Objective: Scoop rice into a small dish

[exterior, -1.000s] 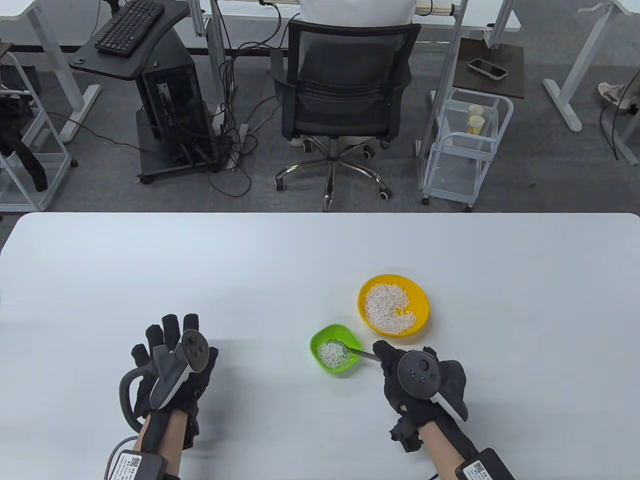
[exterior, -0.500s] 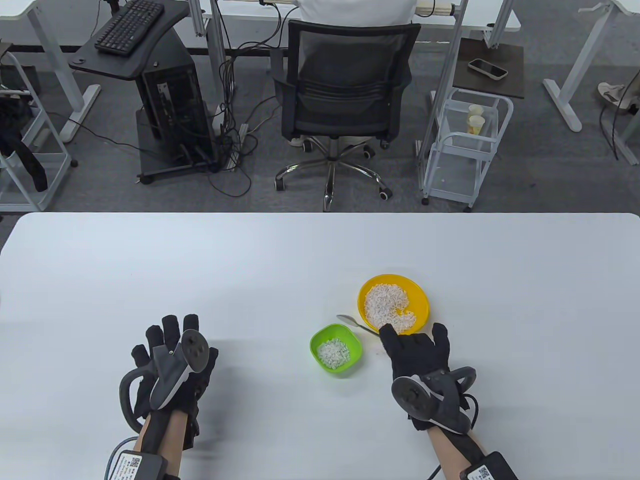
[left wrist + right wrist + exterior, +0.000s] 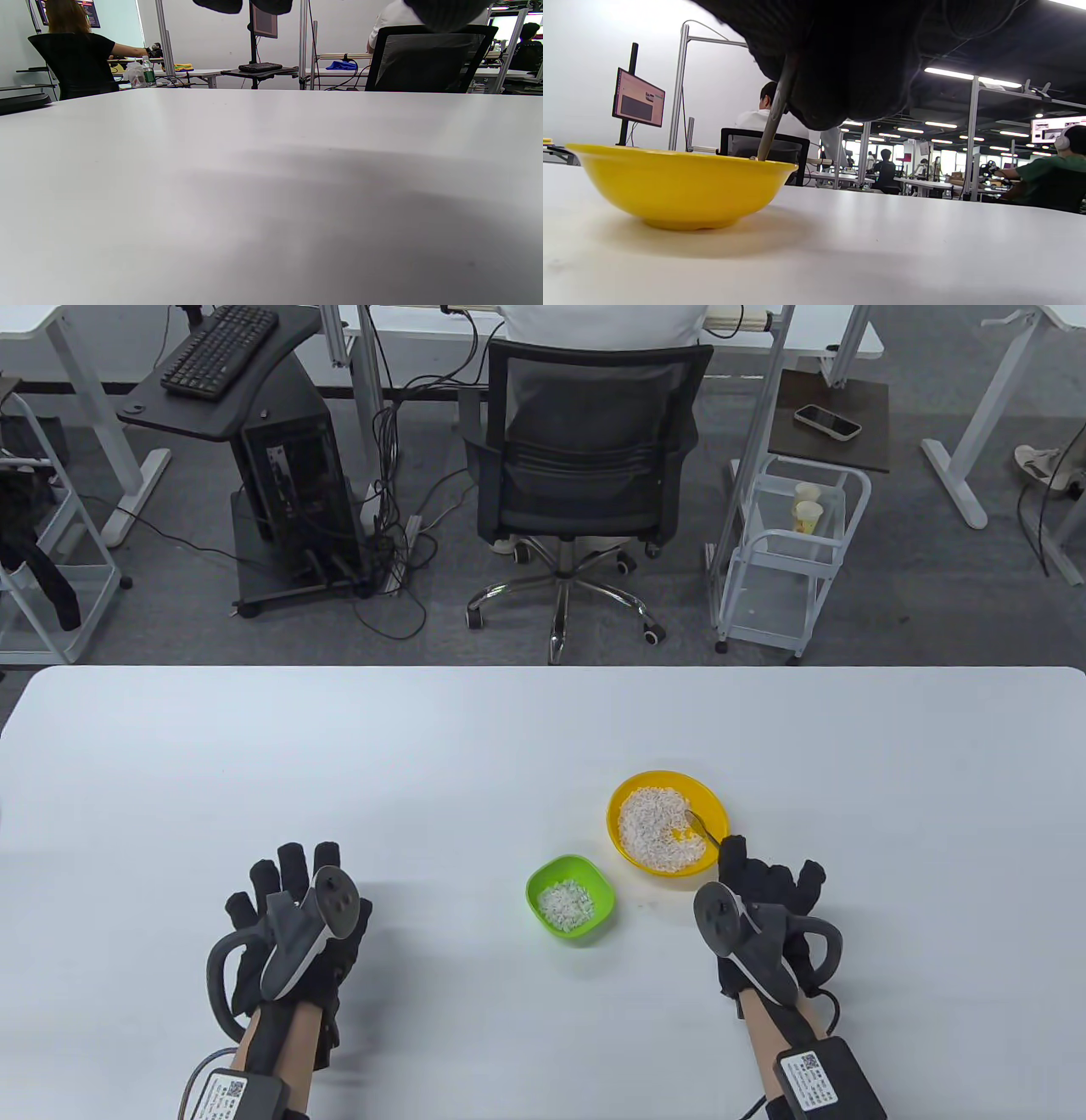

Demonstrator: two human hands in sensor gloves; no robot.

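black-gloved right hand (image 3: 764, 891) pinching the spoon (image 3: 702, 824), bowl end dipped into the yellow bowl (image 3: 714, 800) at the bare patch. better to push sideways into the rice (image 3: 649, 827), lift level. green dish (image 3: 601, 886) just left of the yellow bowl, partly filled. left hand (image 3: 293, 925) well left, fingers spread, holding nothing.

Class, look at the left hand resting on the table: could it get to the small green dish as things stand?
Probably yes. The left hand holds nothing, and only bare table lies between it and the green dish; the right hand is busy at the yellow bowl.
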